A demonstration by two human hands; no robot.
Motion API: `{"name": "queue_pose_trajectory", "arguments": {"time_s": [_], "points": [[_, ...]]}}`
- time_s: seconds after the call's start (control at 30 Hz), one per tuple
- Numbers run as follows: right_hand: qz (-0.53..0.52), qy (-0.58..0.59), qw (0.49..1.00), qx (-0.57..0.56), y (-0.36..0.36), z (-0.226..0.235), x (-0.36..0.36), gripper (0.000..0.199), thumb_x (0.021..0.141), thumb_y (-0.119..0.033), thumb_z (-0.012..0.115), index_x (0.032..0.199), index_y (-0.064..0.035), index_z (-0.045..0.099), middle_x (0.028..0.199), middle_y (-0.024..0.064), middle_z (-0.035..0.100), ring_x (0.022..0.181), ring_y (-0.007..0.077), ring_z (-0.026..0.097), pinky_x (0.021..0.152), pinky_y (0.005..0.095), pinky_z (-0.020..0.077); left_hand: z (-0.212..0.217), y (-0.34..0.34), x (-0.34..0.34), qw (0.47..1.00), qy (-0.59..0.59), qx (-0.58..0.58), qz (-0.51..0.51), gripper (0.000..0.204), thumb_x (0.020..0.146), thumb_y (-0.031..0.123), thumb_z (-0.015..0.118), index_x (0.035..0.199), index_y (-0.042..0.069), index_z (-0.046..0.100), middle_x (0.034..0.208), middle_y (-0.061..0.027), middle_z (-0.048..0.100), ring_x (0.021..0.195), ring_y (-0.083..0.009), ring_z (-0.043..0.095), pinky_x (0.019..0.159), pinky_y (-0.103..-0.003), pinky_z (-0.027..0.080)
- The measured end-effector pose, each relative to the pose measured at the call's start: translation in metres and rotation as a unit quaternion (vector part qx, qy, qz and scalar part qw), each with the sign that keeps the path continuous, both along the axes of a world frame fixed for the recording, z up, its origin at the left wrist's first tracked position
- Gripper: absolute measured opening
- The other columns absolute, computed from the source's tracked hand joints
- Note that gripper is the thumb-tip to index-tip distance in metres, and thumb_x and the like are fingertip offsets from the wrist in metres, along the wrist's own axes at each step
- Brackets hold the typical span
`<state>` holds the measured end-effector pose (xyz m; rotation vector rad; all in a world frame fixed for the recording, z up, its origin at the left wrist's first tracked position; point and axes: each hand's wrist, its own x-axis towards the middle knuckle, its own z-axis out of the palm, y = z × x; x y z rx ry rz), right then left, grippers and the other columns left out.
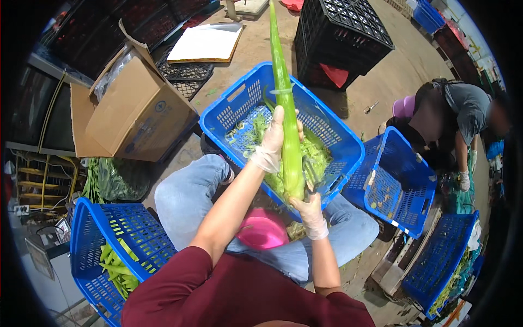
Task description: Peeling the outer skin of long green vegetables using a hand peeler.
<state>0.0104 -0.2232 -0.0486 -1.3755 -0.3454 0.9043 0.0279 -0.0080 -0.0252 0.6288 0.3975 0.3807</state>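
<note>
A long, pale green celtuce stalk (292, 147) points away from me, thick at the near end and tapering to a tip. My gloved left hand (274, 143) is wrapped round its middle. At the stalk's thick near end, my gloved right hand (309, 212) is closed on a slim tool, apparently a peeler (311, 187); its blade is hard to make out. Beneath the stalk is a blue plastic basket (340, 143) with green peelings (315, 158) in it.
A pink basin (262, 229) sits between my legs. At left are a blue basket (90, 240) of green pieces and a cardboard box (128, 109). Black crates (343, 41) stand ahead. To the right are more blue baskets (376, 180) and a bent-over person (463, 109).
</note>
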Motion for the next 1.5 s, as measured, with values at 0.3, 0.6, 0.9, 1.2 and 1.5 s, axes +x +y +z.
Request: {"name": "queue_pose_trajectory", "arguments": {"time_s": [0.3, 0.6, 0.9, 1.2, 1.5], "points": [[-0.136, -0.34, 0.93, 0.014, 0.059, 0.073, 0.069, 0.039, 0.081, -0.004, 0.076, 0.116, 0.0001, 0.059, 0.103, 0.0058, 0.064, 0.089, 0.013, 0.06, 0.08, 0.0279, 0.05, 0.002, -0.01, -0.014, 0.995, -0.009, 0.101, 0.003, 0.056, 0.092, 0.062, 0.053, 0.114, 0.01, 0.048, 0.078, -0.0033, 0.055, 0.064, -0.0141, 0.056, 0.058, -0.028, 0.05], [-0.163, -0.556, 0.815, 0.003, 0.121, 0.122, 0.105, 0.034, 0.085, -0.019, 0.073, 0.107, 0.0004, 0.058, 0.089, 0.0152, 0.062, 0.073, 0.0293, 0.06, 0.067, 0.0349, 0.0491, 0.017, -0.044, -0.017, 0.982, -0.038, 0.182, -0.01, 0.044, 0.094, 0.041, 0.064, 0.12, 0.01, 0.047, 0.086, -0.0001, 0.053, 0.069, -0.0105, 0.054, 0.061, -0.026, 0.047], [-0.22, -0.546, 0.808, -0.04, 0.088, 0.171, 0.123, 0.034, 0.084, -0.023, 0.074, 0.102, 0.0002, 0.056, 0.083, 0.0135, 0.058, 0.068, 0.0244, 0.055, 0.062, 0.0345, 0.0453, 0.017, -0.049, -0.019, 0.971, -0.025, 0.236, -0.032, 0.044, 0.093, 0.037, 0.066, 0.123, 0.01, 0.049, 0.09, 0.0011, 0.053, 0.074, -0.0083, 0.053, 0.064, -0.025, 0.047], [-0.288, -0.655, 0.689, -0.113, 0.119, 0.239, 0.159, 0.028, 0.097, -0.029, 0.055, 0.094, -0.0013, 0.052, 0.088, 0.0248, 0.061, 0.08, 0.0452, 0.061, 0.068, 0.0521, 0.0473, 0.013, -0.064, -0.026, 0.97, -0.036, 0.237, -0.037, 0.064, 0.093, 0.05, 0.062, 0.138, 0.009, 0.045, 0.102, 0.0015, 0.056, 0.084, -0.0066, 0.053, 0.073, -0.023, 0.049], [-0.254, -0.582, 0.756, -0.16, 0.113, 0.236, 0.126, 0.03, 0.098, -0.031, 0.052, 0.091, -0.002, 0.052, 0.083, 0.0252, 0.063, 0.078, 0.0466, 0.062, 0.068, 0.0543, 0.0468, 0.006, -0.06, -0.029, 0.949, -0.044, 0.311, -0.013, 0.065, 0.097, 0.045, 0.059, 0.143, 0.001, 0.043, 0.127, -0.005, 0.057, 0.117, -0.0135, 0.049, 0.102, -0.028, 0.038]]}}
